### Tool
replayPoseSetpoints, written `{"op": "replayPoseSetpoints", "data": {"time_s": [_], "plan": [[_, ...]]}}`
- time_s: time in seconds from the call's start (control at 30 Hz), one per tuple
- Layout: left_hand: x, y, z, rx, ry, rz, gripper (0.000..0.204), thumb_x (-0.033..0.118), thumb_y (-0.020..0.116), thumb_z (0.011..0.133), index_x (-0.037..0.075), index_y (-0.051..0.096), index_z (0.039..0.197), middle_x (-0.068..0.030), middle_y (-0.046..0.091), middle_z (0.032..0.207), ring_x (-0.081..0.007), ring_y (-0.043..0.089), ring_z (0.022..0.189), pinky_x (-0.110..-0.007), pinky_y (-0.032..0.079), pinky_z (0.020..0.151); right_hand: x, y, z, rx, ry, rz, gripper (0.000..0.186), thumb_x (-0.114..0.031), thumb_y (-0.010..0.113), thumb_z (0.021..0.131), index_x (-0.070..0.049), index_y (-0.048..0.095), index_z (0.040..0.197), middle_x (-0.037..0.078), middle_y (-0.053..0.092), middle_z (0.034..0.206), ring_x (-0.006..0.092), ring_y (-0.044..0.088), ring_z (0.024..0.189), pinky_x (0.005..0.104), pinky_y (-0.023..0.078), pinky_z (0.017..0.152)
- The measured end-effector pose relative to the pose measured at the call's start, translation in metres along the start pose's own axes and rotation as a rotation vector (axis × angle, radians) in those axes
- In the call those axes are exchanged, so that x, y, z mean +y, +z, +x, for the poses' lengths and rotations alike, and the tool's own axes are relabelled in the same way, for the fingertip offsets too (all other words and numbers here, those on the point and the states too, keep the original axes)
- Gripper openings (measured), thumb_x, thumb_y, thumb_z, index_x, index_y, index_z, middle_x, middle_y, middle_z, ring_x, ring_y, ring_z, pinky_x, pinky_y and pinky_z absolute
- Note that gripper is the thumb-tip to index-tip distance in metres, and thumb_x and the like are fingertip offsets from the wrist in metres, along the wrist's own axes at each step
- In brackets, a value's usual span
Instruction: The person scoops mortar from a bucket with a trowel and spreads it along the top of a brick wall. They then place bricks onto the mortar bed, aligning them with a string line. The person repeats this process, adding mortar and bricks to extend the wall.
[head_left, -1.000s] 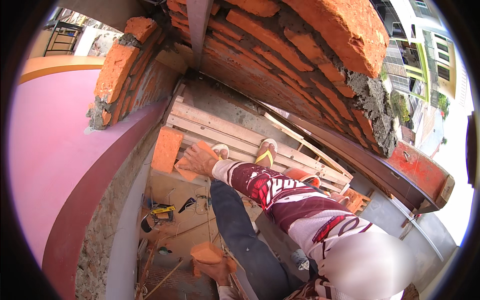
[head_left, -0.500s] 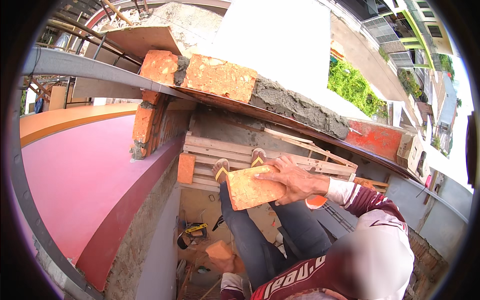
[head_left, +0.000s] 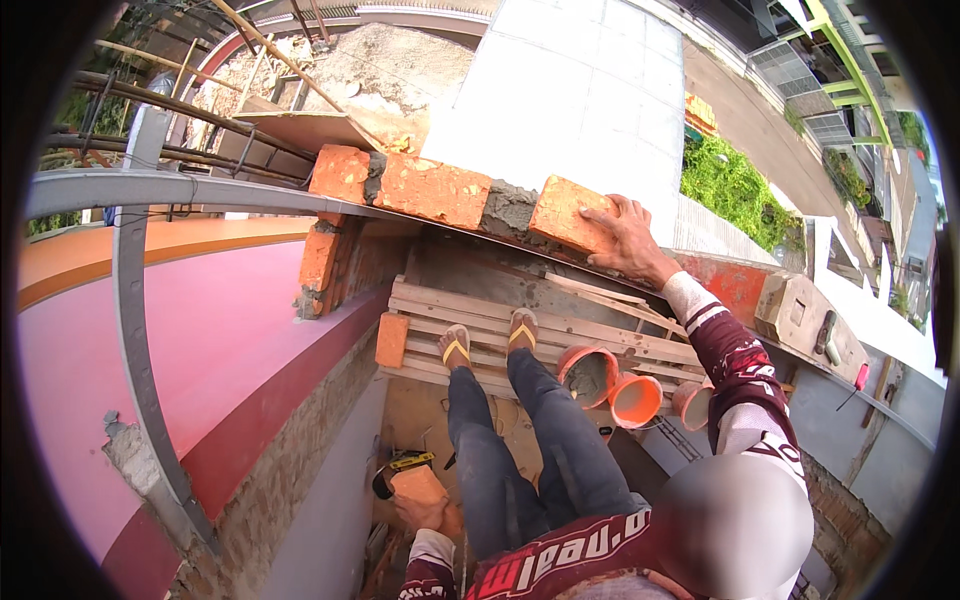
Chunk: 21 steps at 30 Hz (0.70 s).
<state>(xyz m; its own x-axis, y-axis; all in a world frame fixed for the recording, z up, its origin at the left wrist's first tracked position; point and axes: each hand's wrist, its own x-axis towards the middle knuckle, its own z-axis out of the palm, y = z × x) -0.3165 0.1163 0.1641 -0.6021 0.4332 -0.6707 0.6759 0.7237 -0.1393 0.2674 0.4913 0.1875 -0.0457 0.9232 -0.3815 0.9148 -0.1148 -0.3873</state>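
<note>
My right hand (head_left: 635,243) grips the right end of an orange brick (head_left: 568,212) on top of the wall at mid-view. Grey mortar (head_left: 511,208) fills the gap between that brick and a laid brick (head_left: 437,190) to its left. Another orange brick (head_left: 340,172) stands at the wall's left corner, with mortar between it and its neighbour. Low at my left side, my left hand (head_left: 422,514) holds a second loose brick (head_left: 420,484); part of that hand is hidden by the brick.
My feet stand on a slatted wooden platform (head_left: 480,305) with a single brick (head_left: 392,340) at its left end. Buckets (head_left: 588,376), one holding mortar, stand on the right. A metal frame (head_left: 130,300) crosses the left side. A wooden box-like tool (head_left: 800,308) lies on the wall's right part.
My right hand has carried its brick forward from in front of my legs onto the mortar on the wall. The left hand still holds its brick low down. The buckets have come into fuller view.
</note>
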Motion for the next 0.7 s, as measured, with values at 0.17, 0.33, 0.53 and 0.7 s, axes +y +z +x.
{"op": "replayPoseSetpoints", "data": {"time_s": [0.17, 0.33, 0.53, 0.7], "plan": [[-0.007, -0.001, -0.009, 0.008, 0.048, 0.024, 0.130, 0.039, 0.096, 0.052, -0.003, 0.023, 0.150, -0.0252, 0.042, 0.143, -0.0434, 0.039, 0.138, -0.050, 0.034, 0.118, 0.008, 0.046, 0.029, 0.021, -0.090, -0.017, 0.084, -0.034, 0.088, 0.069, -0.035, 0.055, 0.146, 0.029, 0.038, 0.148, 0.0468, 0.036, 0.135, 0.0578, 0.025, 0.115], [-0.010, -0.003, -0.016, -0.059, 0.005, 0.104, 0.130, 0.040, 0.096, 0.052, -0.004, 0.023, 0.150, -0.0246, 0.042, 0.141, -0.0432, 0.039, 0.136, -0.049, 0.036, 0.116, 0.004, 0.061, 0.045, 0.025, -0.165, -0.029, 0.084, -0.034, 0.085, 0.071, -0.035, 0.053, 0.148, 0.029, 0.038, 0.149, 0.0467, 0.036, 0.135, 0.0579, 0.025, 0.114], [-0.010, -0.005, -0.018, -0.052, 0.062, 0.105, 0.133, 0.043, 0.096, 0.050, -0.003, 0.023, 0.150, -0.0246, 0.040, 0.143, -0.0435, 0.039, 0.137, -0.050, 0.036, 0.116, -0.006, 0.067, 0.044, -0.015, -0.120, -0.176, 0.083, -0.035, 0.082, 0.075, -0.036, 0.049, 0.151, 0.029, 0.037, 0.150, 0.0462, 0.035, 0.137, 0.0597, 0.026, 0.112], [-0.004, -0.005, -0.003, -0.059, 0.148, 0.080, 0.133, 0.043, 0.096, 0.051, -0.002, 0.022, 0.152, -0.0248, 0.039, 0.146, -0.0436, 0.038, 0.138, -0.050, 0.034, 0.118, 0.001, 0.064, 0.046, -0.040, -0.172, -0.221, 0.081, -0.044, 0.079, 0.081, -0.037, 0.044, 0.154, 0.027, 0.037, 0.151, 0.0448, 0.036, 0.138, 0.0633, 0.027, 0.111]]}}
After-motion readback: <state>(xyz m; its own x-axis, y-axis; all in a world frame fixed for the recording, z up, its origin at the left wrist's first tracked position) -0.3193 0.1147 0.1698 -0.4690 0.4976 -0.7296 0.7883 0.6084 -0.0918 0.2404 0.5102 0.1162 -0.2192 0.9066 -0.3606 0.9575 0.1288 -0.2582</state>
